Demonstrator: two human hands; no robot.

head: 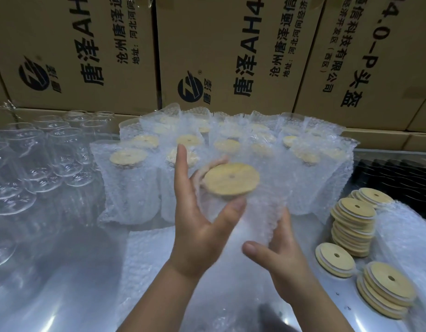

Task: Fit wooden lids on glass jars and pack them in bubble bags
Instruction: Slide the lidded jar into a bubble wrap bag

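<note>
Glass jar (221, 207) in hand is capped: its wooden lid (231, 179) sits flat on the mouth, and a bubble bag (262, 216) wraps its body. The bag is blurred, so I cannot tell whether the jar is fully seated in it. I judge this jar to be at the bagging step, lid fitted, not yet set down.

On the metal table (63, 283) under the hands lies a flat layer of spare bubble bags (164, 255). More bubble material (403, 236) is heaped at the right. Just beside it stand stacks of loose lids (353, 226), with another stack (386, 288) nearer the table edge, so plenty of lids wait to be used.

Beyond the hands, rows of packed jars (207, 144) stand upright in their bags with lids showing at the top; that is the finished work, and it is a fair batch. To the left of them a cluster of bare jars (39, 152) stands without lids or bags, so a good share of the job is left. Printed cardboard boxes (207, 56) form the wall behind.

As for the hands, the right hand (279, 255) is lower and nearer, with its fingers wrapped round the bottom end of the bag and the thumb out toward the left, grasping it. The left hand (195, 212) is higher. It holds the jar just below the lid, thumb pressed on the near side, fingers showing dimly round the far side, index finger pointing straight up and free.
</note>
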